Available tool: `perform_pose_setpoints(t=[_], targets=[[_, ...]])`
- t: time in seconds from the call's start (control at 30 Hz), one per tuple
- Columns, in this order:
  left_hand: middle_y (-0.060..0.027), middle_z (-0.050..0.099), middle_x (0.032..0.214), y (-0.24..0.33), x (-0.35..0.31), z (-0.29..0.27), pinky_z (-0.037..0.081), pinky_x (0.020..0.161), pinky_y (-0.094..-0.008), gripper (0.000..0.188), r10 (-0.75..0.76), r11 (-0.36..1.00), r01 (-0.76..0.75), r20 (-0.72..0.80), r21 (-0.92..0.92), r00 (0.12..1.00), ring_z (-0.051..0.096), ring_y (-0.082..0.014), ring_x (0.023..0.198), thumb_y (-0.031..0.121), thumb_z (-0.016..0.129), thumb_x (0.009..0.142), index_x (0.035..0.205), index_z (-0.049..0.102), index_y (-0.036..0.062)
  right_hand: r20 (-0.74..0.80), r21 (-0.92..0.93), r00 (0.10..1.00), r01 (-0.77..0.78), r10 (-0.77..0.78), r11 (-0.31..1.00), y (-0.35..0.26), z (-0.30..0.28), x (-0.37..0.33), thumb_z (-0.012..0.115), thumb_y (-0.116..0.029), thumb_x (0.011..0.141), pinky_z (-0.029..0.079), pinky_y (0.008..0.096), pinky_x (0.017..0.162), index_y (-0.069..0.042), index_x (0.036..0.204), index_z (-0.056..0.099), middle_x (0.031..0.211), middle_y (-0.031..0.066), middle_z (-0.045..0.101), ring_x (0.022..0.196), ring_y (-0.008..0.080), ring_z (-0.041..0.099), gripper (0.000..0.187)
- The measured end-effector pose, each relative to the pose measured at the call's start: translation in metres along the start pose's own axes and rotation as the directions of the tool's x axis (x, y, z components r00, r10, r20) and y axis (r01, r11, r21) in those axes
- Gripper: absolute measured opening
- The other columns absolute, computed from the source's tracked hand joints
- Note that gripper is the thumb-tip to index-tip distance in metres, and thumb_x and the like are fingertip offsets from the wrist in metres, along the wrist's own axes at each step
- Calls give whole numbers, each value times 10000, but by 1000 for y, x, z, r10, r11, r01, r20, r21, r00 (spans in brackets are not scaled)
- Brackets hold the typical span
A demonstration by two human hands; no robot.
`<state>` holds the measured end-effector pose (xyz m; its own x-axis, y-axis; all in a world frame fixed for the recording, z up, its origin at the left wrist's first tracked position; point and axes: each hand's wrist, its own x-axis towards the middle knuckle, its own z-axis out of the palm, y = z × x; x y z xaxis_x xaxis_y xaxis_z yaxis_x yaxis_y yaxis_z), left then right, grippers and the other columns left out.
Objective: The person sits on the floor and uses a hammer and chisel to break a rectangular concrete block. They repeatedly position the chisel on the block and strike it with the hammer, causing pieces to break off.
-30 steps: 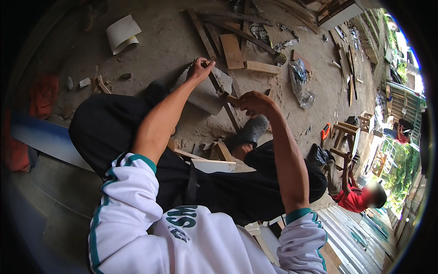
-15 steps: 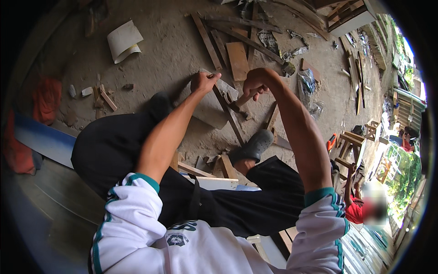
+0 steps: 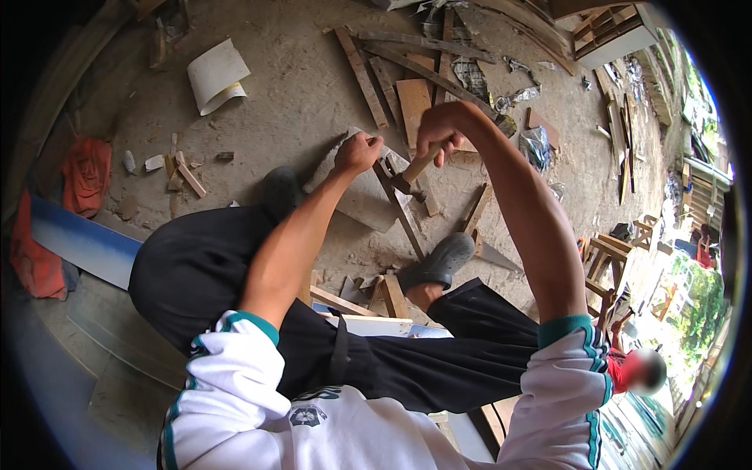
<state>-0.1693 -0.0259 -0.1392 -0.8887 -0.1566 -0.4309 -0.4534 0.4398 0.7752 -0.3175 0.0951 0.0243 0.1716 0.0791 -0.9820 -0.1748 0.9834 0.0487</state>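
Observation:
My left hand [image 3: 359, 153] is closed at the far end of a narrow wooden strip [image 3: 404, 220], its fingertips pressed together there. The strip slants across a pale, blocky slab [image 3: 362, 200] on the ground, its near end beside my dark clog [image 3: 442, 261]. My right hand [image 3: 441, 135] grips the wooden handle of a hammer [image 3: 421, 166]. The hammer's dark head is at the strip, a short way below my left hand; whether it touches the wood I cannot tell. Anything small between my left fingers is hidden.
Loose boards [image 3: 360, 76] and plastic scraps lie beyond my hands. A saw blade [image 3: 498, 258] is right of my clog. Wood offcuts [image 3: 389, 298] sit close to my legs. At left are an orange cloth [image 3: 86, 177] and a blue board [image 3: 82, 243]. Another person [image 3: 627, 368] is at right.
My right hand has lifted slightly away from the strip, and more of the hammer handle shows. My left hand stays at the strip's end. The whole view has shifted a little.

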Motion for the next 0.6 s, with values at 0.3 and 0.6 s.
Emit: perform_pose_setpoints(t=[0.3, 0.6], targets=[[-210, 687, 1030, 28, 3, 1, 521, 811, -468, 502, -310, 939, 300, 39, 166, 950, 659, -400, 955, 505, 512, 862, 992, 675, 48, -718, 211, 629, 604, -297, 768, 52, 76, -11, 670, -200, 820, 526, 294, 607, 45, 801, 673, 751, 154, 689, 640, 190, 674, 246], [-166, 707, 928, 26, 5, 16, 526, 748, -470, 438, -356, 911, 377, -143, 168, 924, 673, -386, 874, 464, 556, 813, 861, 704, 54, -916, 304, 201, 912, -348, -274, 58, 110, 47, 620, -201, 907, 420, 281, 604, -58, 596, 499, 570, 35, 501, 609, 159, 570, 363]])
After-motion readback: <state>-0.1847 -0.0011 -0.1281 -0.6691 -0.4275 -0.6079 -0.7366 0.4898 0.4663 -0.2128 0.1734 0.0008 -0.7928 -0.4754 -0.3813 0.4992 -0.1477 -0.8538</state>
